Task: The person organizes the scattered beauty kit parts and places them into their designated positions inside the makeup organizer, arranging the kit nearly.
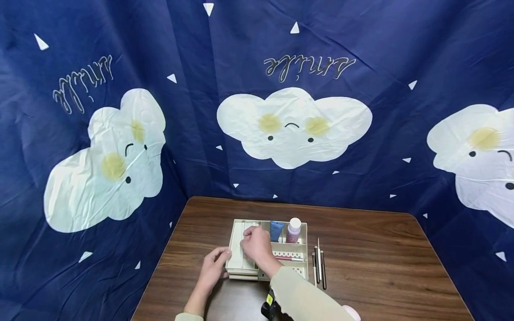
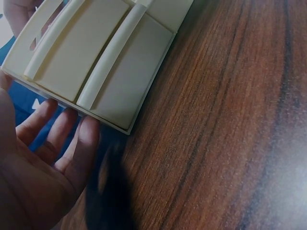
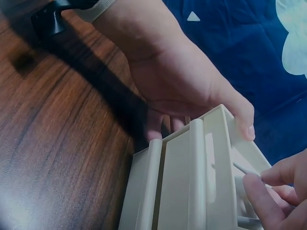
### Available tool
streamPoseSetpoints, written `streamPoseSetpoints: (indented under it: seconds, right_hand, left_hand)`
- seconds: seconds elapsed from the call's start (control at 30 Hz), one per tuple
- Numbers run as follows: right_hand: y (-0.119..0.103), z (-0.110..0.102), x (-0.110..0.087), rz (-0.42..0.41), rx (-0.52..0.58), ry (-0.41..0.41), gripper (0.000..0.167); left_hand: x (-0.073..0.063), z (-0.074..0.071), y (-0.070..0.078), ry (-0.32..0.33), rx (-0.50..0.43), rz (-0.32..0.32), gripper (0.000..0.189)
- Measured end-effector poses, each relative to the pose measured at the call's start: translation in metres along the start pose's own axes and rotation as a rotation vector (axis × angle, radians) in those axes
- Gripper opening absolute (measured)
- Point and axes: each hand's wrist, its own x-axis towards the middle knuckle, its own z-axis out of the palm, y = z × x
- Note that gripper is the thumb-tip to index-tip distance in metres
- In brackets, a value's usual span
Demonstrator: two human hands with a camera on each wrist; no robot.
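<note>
A cream desktop organizer (image 1: 234, 261) stands on the table, with two drawers (image 2: 129, 72) stacked under an open top tray on its left side. My left hand (image 1: 214, 263) grips its left side. In the right wrist view the thumb of the left hand (image 3: 177, 81) lies over the rim, and its other fingers touch the side wall near the drawers. Over the top tray, my right hand (image 1: 257, 244) pinches a thin pale rod (image 3: 244, 167) between thumb and fingertip. The rod's far end and kind are hidden.
In the organizer's right compartments are a blue tube (image 1: 276, 231), a white-capped bottle (image 1: 293, 231) and a red-and-white pen-like stick (image 1: 290, 258). Several slim brushes (image 1: 319, 265) lie right of it. A pink object (image 1: 352, 313) shows partly behind my right sleeve.
</note>
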Motion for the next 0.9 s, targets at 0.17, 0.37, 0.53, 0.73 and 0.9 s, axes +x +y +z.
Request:
streamPoseSetpoints:
  seconds: [0.17, 0.37, 0.53, 0.73, 0.9]
  right_hand:
    - [-0.001, 0.005, 0.001, 0.007, -0.001, -0.011, 0.015]
    - [-0.003, 0.012, 0.003, 0.012, -0.004, -0.022, 0.016]
    - [-0.005, 0.018, 0.005, 0.021, -0.026, -0.028, 0.016]
    - [-0.006, 0.022, 0.006, -0.015, -0.123, 0.002, 0.015]
    - [-0.005, 0.024, 0.006, -0.013, -0.119, -0.008, 0.016]
  left_hand:
    - [-0.001, 0.001, 0.002, 0.002, -0.002, -0.004, 0.034]
    - [0.002, 0.0, 0.0, -0.005, 0.023, -0.014, 0.034]
    - [0.002, -0.001, 0.001, -0.015, 0.022, -0.017, 0.033]
    - [0.002, 0.0, 0.001, -0.018, -0.003, -0.019, 0.034]
    - [0.001, -0.002, 0.002, -0.02, -0.018, -0.011, 0.034]
